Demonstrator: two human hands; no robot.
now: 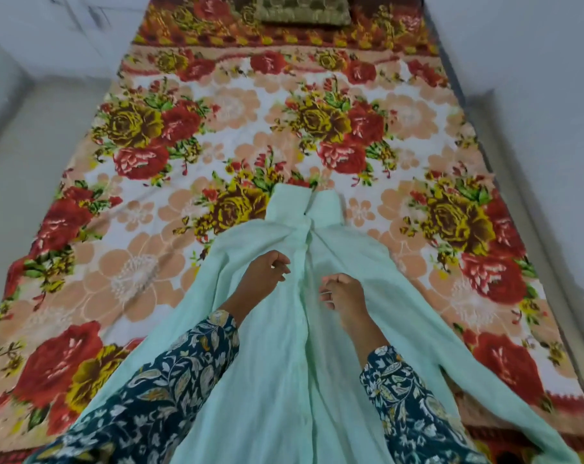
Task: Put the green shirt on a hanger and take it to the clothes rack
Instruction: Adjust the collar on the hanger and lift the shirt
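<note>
Neither hand grips anything — the left hand (267, 272) and right hand (342, 296) hover with fingers loosely curled on either side of the button placket of the pale mint-green cotton shirt (283, 363); it lies spread lengthwise on the floral-blanketed bed (150, 195), collar toward the middle, hem at the near edge; an olive patterned pillow (304, 10) sits at the far edge.

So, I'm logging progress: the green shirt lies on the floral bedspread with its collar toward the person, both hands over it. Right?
Not quite. The head view shows the green shirt on the floral bedspread with its collar pointing away from the person, toward the pillow. Left hand and right hand are over it.
</note>
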